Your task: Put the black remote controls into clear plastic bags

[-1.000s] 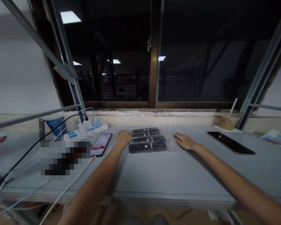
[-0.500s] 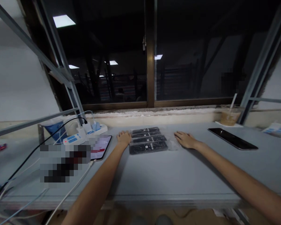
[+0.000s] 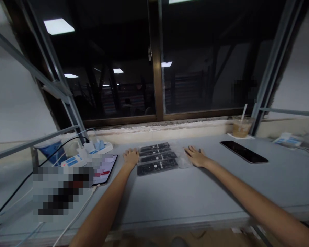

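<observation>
Several black remote controls in clear plastic bags lie in a row, one behind another, on the grey tabletop. My left hand rests palm down at their left ends, its fingers stretched out and apart. On the other side my right hand lies flat with spread fingers, by the loose ends of the plastic bags. Neither hand holds anything. Whether the fingertips touch the plastic is hard to tell.
To the left are a lit phone, a white power strip with chargers and cables, and a blue container. A dark phone and a drink cup with a straw stand to the right. A window is behind.
The camera view has turned, so the whole scene sits further left and slightly tilted. Both hands keep about the same places beside the remote controls, which lie as before.
</observation>
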The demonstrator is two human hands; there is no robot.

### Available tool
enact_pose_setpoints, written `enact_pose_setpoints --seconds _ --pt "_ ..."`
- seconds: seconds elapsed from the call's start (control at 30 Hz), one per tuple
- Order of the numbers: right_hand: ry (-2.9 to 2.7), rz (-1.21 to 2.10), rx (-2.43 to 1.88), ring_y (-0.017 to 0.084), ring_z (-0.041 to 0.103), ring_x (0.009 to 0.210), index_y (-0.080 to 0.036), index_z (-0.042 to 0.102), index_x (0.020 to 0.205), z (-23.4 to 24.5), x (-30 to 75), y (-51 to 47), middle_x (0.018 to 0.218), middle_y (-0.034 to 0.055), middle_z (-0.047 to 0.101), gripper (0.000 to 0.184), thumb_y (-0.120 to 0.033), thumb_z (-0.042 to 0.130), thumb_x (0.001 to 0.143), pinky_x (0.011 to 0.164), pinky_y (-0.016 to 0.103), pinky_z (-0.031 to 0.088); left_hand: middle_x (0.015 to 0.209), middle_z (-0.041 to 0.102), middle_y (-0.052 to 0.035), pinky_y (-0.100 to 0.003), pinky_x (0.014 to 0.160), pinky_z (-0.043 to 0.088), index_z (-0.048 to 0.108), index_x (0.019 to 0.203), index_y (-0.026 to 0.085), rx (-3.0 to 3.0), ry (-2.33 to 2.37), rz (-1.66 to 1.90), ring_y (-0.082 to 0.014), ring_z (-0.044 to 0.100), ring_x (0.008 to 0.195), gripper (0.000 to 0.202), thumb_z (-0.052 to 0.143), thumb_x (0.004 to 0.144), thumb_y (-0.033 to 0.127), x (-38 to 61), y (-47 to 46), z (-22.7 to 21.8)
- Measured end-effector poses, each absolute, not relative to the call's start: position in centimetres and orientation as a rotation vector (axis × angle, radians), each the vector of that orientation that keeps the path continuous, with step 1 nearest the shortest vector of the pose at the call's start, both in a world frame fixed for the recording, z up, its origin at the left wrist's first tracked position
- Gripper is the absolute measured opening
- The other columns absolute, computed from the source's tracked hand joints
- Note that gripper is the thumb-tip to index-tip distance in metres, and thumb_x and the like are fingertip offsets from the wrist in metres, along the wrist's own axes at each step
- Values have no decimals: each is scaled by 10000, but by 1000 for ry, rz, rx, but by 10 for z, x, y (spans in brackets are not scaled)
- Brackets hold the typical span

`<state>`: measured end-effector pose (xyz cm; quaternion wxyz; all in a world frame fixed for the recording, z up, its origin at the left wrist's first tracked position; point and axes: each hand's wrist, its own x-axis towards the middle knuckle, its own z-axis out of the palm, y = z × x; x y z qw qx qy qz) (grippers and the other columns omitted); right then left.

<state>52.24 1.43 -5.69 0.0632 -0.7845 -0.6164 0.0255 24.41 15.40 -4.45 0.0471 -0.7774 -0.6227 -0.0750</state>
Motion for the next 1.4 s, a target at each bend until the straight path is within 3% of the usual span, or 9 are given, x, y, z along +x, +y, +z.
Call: enact_pose_setpoints --seconds 0.37,0.67,0.83,1.03,1.23,1.4 --pt "-1796 259 -2417 223 29 1338 -171 135 1406 -45 513 9 1467 106 73 567 -418 125 896 1042 495 36 1281 450 -143 -433 953 282 434 1234 147 -2376 -1940 -265 -268 378 1198 418 266 871 266 245 155 -42" --pt "-1814 291 -2424 235 15 1338 -150 130 1406 -46 516 10 1465 145 68 573 -412 115 897 1034 506 31 1235 505 -135 -426 946 309 486 1182 154 -2412 -1942 -451 -245 425 1167 380 313 856 245 242 155 -43" --pt "-1856 263 -2429 240 51 1338 -153 141 1405 -48 520 11 1458 155 114 568 -409 119 898 1030 508 69 1247 508 -106 -334 943 340 456 1220 149 -2439 -1908 -664 -191 476 1129 398 311 849 160 241 152 -42" --pt "-1895 199 -2418 247 126 1331 -160 189 1395 -49 525 12 1444 148 180 556 -400 148 895 1026 498 115 1158 568 -104 -347 906 382 547 1109 137 -2467 -1811 -854 -211 527 1063 329 389 821 160 240 152 -44" --pt "-1904 135 -2399 257 273 1283 -173 253 1376 -49 528 15 1407 141 276 548 -402 221 879 1025 468 162 1043 617 -66 -277 887 391 571 1017 152 -2513 -1569 -1045 -149 559 995 289 352 831 121 243 155 -29" --pt "-1914 80 -2386 261 284 1276 -180 263 1369 -55 533 16 1391 145 305 539 -398 225 877 1019 469 186 981 633 -39 -302 861 381 585 939 180 -2614 -1254 -1104 -166 557 959 207 405 839 204 253 132 -7"
